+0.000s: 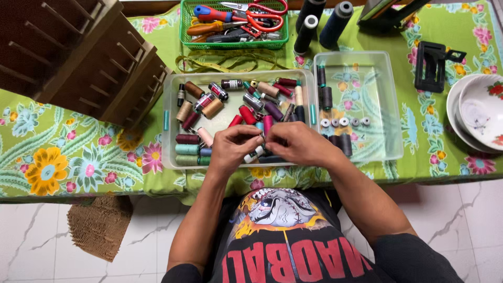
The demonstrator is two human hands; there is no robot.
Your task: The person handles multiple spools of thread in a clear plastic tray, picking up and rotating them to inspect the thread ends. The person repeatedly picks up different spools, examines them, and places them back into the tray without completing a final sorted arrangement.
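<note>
- I see my left hand (232,148) and right hand (295,144) meeting fingertip to fingertip over the near edge of the clear plastic tray of thread spools (168,131).
- Both hands pinch together on a small white-and-teal thread spool (255,154), which sits between them, partly hidden.
- Just past the knuckles: mixed red, maroon and tan spools.
- Right of the right hand: second clear tray (390,126) with dark spools and bobbins.
- Well beyond the hands: green mesh basket (184,26) with red scissors (262,14).
</note>
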